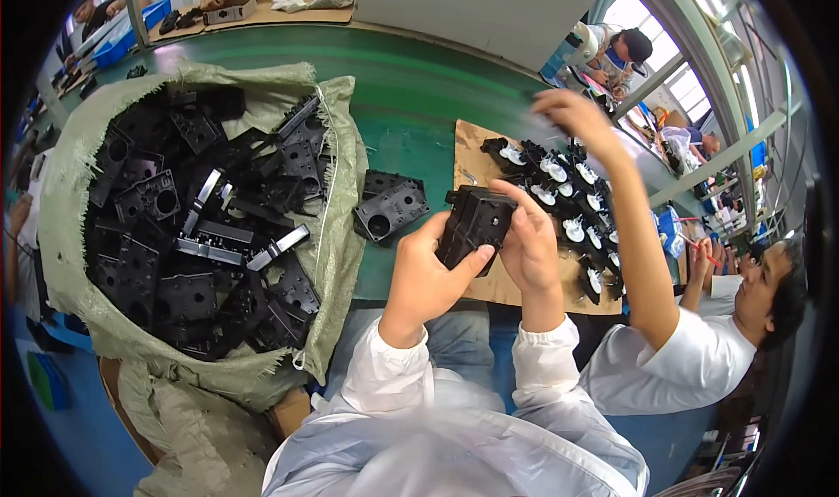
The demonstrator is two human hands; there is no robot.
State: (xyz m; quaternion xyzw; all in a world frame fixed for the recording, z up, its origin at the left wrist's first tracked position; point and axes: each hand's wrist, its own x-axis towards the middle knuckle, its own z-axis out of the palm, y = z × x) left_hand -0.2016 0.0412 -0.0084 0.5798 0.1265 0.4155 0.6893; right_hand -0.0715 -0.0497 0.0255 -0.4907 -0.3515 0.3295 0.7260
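Between my hands is a black plastic housing [476,226], boxy, with a small bright spot on its face. My left hand [421,270] grips it from the left, thumb pressed on its lower part. On its right side my right hand [530,248] lies against it with the fingers raised along the edge; whether those fingers clasp it is hard to tell. Two more black plastic housings [393,208] lie on the green table just left of the held one, partly overlapping. Beyond my right hand, several black parts with white pieces [552,170] stand in rows on cardboard.
A large woven sack [348,173] full of black plastic parts [166,201] stands at left. Brown cardboard [470,139] covers part of the green table [411,104]. From the right a co-worker's blurred arm [634,208] reaches over the rows. Other people sit across the table.
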